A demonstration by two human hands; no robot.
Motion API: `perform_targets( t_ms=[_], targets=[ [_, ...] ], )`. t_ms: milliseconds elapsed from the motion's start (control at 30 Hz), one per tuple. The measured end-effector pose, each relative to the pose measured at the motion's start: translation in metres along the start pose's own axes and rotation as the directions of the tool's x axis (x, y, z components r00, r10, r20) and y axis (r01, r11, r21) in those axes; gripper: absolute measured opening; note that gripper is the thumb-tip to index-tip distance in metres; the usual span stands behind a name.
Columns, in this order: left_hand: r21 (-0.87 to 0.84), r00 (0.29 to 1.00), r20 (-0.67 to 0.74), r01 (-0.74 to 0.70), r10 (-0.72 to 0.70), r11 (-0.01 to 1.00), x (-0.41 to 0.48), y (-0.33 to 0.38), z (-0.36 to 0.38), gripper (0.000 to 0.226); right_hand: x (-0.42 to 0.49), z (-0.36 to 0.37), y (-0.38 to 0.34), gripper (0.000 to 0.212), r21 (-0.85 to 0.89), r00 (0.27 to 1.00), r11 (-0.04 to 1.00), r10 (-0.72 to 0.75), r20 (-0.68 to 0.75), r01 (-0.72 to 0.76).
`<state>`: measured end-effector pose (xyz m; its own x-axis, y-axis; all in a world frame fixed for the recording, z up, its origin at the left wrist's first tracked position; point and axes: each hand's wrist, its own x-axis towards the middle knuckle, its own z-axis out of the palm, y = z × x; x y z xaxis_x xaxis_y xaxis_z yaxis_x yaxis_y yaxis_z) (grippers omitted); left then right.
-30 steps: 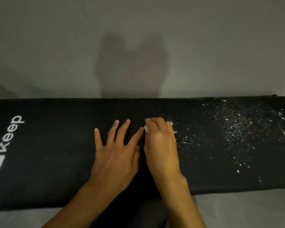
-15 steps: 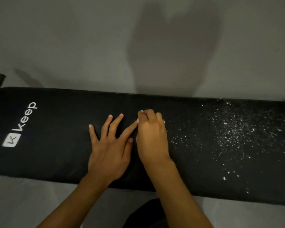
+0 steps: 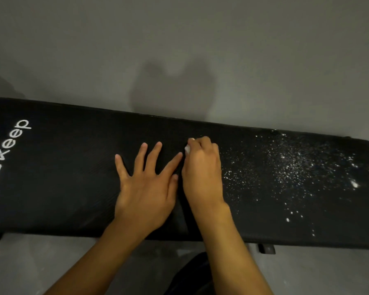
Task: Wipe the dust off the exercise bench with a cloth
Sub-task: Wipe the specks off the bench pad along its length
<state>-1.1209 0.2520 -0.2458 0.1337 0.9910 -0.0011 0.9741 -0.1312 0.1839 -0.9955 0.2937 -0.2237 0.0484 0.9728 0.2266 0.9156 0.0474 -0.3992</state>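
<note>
Dim, soft pic w/ blurry shadow (image 3: 173, 88), edge warp.

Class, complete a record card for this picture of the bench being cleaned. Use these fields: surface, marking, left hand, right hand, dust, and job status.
surface: black padded exercise bench on a grey floor
marking: white Keep logo at the left end
left hand: flat on the pad, fingers spread
right hand: fingers curled, pinching a white wad, probably the cloth, mostly hidden
dust: white specks over the bench's right part, right of both hands
job status: unfinished, as dust remains
</note>
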Motion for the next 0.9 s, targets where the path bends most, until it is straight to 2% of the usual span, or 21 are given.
perform_targets(
  t_ms=[67,200,433,533,633,700,800,900],
  targets=[
    [-0.034,1.000,-0.011,-0.008,0.007,0.999,-0.001,-0.001,0.000,0.057,-0.032,-0.004,-0.004,0.035,0.020,0.998,0.999,-0.050,-0.026,0.050],
    [-0.042,1.000,-0.001,-0.016,0.016,0.999,0.000,0.001,0.000,0.057,-0.088,-0.016,-0.002,0.030,0.129,0.999,0.991,-0.015,-0.034,0.020],
    [-0.035,0.999,-0.025,-0.024,0.023,0.999,-0.001,-0.001,0.000,0.056,0.039,0.006,0.001,0.028,-0.029,1.000,1.000,0.007,-0.026,-0.008],
    [-0.049,0.999,-0.030,-0.033,0.032,0.998,-0.001,-0.003,0.000,0.055,0.029,0.005,-0.001,0.026,-0.020,0.999,0.999,-0.026,-0.026,0.026],
    [-0.082,0.999,-0.028,-0.031,0.029,0.996,-0.003,-0.004,0.001,0.055,-0.037,-0.005,-0.004,0.024,0.015,0.997,0.997,-0.073,-0.009,0.074],
    [-0.089,0.999,-0.024,-0.032,0.030,0.995,-0.004,-0.005,0.000,0.057,-0.067,-0.014,-0.006,0.024,0.056,0.999,0.997,-0.054,0.006,0.054],
    [-0.089,1.000,-0.015,-0.028,0.026,0.996,-0.002,-0.005,-0.001,0.056,-0.030,-0.007,0.003,0.018,0.025,0.999,0.999,-0.040,-0.013,0.040],
    [-0.076,1.000,-0.016,-0.026,0.025,0.997,-0.002,-0.004,-0.003,0.055,0.030,0.003,0.002,0.022,-0.019,1.000,1.000,0.008,-0.012,-0.008]
  ],
)
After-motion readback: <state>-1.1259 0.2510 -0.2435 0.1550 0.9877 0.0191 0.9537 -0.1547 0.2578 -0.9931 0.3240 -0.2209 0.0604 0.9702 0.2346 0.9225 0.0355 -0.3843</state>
